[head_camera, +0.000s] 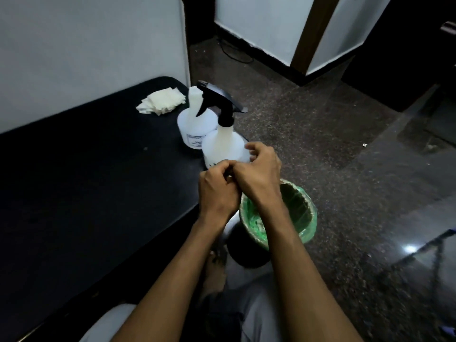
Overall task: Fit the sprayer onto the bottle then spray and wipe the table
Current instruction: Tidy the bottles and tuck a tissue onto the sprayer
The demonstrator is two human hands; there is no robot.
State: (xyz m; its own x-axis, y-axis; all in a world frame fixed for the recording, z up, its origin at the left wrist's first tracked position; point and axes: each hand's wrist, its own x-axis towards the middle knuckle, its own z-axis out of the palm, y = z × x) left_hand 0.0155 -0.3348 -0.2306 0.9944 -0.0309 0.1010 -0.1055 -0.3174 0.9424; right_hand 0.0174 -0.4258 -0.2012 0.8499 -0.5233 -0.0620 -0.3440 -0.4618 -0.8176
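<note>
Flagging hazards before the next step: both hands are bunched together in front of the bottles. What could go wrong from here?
1. The translucent white bottle with the black trigger sprayer stands close to the dark table's edge; a knock from the right hand could tip it toward the green-lined bin.
2. The left hand hides whatever it pinches; it could drop unseen.
3. The capless second white bottle could spill if bumped.

One head-worn view looks steeply down, close above the table's [86, 169] right edge, facing the wall [86, 45] behind.
</note>
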